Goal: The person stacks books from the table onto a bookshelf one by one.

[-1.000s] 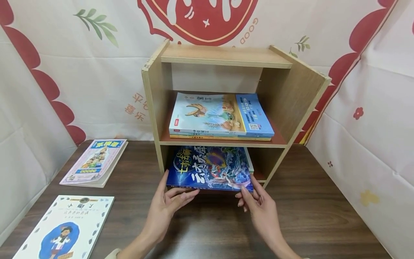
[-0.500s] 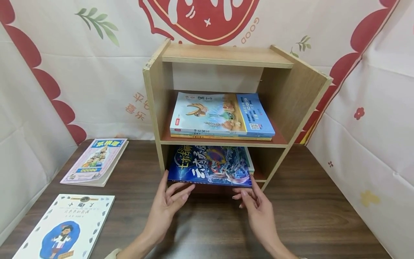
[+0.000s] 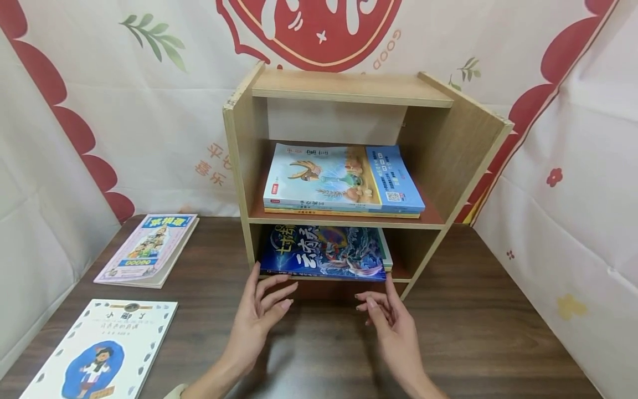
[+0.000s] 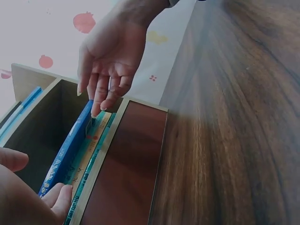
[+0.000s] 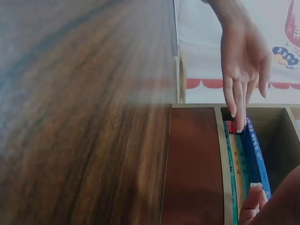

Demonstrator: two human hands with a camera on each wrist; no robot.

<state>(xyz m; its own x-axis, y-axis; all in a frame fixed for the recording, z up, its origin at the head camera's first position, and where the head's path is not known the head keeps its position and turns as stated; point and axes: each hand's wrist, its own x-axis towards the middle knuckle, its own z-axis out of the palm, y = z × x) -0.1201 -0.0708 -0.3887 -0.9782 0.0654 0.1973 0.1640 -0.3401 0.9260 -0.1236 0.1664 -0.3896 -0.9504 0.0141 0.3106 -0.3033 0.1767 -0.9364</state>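
A blue picture-covered book (image 3: 324, 255) lies flat on top of other books in the shelf's lower compartment, its spine near the front edge. At its front left corner, my left hand (image 3: 253, 318) touches the book with an extended index fingertip. My right hand (image 3: 395, 332) does likewise at the front right corner. Both thumbs are off the cover, and the remaining fingers bend loosely below the spine. In the left wrist view, teal and tan spines (image 4: 89, 154) show beneath the blue book. The right wrist view shows the left hand (image 5: 246, 61) with fingers reaching to these spines.
The wooden shelf (image 3: 344, 223) stands on a dark wood table (image 3: 319, 354). Its upper compartment holds a stack of books (image 3: 339, 177). At the left lie a purple-bordered book (image 3: 149, 246) and a white book (image 3: 99, 343). Printed cloth (image 3: 164, 122) hangs behind.
The blue book has slid back into the lower compartment and now lies lower on the stack. My hands followed it, and their thumbs and fingers have come away from its front edge.
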